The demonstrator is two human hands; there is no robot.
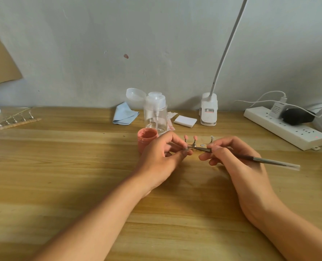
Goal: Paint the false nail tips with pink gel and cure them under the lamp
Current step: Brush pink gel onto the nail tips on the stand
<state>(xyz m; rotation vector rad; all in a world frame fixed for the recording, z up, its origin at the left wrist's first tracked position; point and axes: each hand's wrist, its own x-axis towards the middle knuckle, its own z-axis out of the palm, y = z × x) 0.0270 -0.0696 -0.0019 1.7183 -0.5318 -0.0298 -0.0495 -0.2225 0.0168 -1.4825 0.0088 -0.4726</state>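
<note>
One slim grey metal brush (250, 158), one round pink gel jar (147, 136), one clear plastic pump bottle (155, 115), one folded blue cloth (124, 114), two pink-coated nail tips (185, 137), one small metal nail stand (189, 147).

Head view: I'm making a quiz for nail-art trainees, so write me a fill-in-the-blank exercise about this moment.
The brush is gripped by the person's ___ hand.
The open jar holds ___ gel.
Behind the fingers, ___ upright tips are already painted.
Missing words: right; pink; two.
</note>
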